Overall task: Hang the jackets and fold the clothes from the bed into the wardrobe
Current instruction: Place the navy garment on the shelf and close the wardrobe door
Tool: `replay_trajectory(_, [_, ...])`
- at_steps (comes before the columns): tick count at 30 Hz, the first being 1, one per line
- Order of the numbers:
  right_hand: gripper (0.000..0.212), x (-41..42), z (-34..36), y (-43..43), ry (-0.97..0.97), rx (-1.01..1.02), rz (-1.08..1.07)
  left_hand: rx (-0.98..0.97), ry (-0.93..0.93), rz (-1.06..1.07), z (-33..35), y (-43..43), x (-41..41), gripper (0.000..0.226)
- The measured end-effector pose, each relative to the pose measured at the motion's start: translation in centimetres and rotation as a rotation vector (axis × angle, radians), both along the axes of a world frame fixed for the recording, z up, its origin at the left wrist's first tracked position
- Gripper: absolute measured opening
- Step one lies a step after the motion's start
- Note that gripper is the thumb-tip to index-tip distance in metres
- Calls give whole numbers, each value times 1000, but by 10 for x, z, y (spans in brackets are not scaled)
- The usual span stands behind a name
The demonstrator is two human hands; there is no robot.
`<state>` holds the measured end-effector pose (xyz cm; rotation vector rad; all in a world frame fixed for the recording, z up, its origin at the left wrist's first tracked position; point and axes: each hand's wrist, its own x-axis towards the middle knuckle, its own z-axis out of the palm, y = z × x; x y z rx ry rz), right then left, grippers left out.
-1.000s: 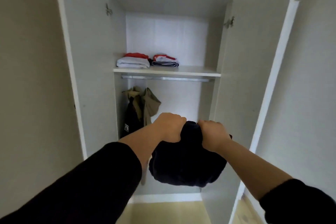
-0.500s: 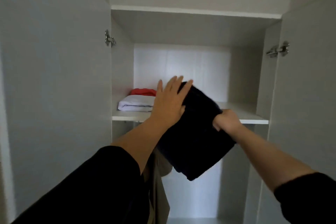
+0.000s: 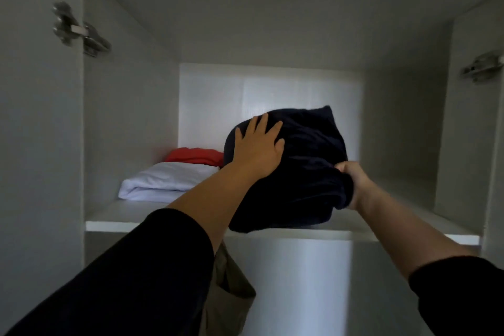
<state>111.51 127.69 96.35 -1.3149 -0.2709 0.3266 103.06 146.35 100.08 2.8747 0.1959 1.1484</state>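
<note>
A folded dark navy garment (image 3: 305, 166) lies over the middle of the wardrobe shelf (image 3: 163, 222), its front edge hanging past the shelf lip. My left hand (image 3: 256, 150) rests flat on its top left with fingers spread. My right hand (image 3: 353, 185) grips the garment's right front corner. The striped folded piece seen earlier on this shelf is hidden behind the dark garment.
A folded white garment (image 3: 166, 183) and a red one (image 3: 196, 157) lie at the shelf's left. A khaki jacket (image 3: 229, 294) hangs below the shelf. Both wardrobe doors stand open, with hinges (image 3: 79, 30) at left and right. Bare shelf shows at the right.
The dark garment went up from below the shelf onto it. My left hand opened flat on top. The camera moved closer to the shelf.
</note>
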Motion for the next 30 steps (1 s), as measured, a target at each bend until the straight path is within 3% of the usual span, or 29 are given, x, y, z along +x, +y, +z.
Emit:
replay_trajectory(4, [40,61,-30,19,99,54,74,-111,336,35,-12,14,62,56])
replay_trajectory(10, [50,105,-31,46,27,23,106,-101,413,51,-12,42,107,60])
replay_trajectory(14, [33,120,-27,45,21,-64,121,-234,330,1,-3,53,117,57])
replay_trajectory(17, [33,115,-24,50,6,-160,236,-194,368,-4,2,64,120,63])
replay_trajectory(19, [15,107,-10,55,-129,-482,233,-72,490,30,-3,73,120,62])
replay_trajectory(21, [52,115,13,61,-408,-876,0,49,591,68,-7,78,122,57])
replay_trajectory(22, [67,117,30,64,-638,-999,-205,79,621,87,-7,77,124,57])
replay_trajectory(23, [69,117,46,71,-821,-1002,-299,91,639,100,-6,75,127,56])
replay_trajectory(25, [48,114,69,91,-995,-990,-184,32,655,96,-3,72,131,56])
replay_trajectory(26, [35,113,70,100,-988,-990,-86,-33,648,85,-2,73,131,56])
replay_trajectory(28, [34,117,55,118,-945,-1142,113,-182,599,42,-4,83,130,54])
replay_trajectory(30, [42,121,28,117,-866,-1088,266,-228,573,7,-10,92,130,53])
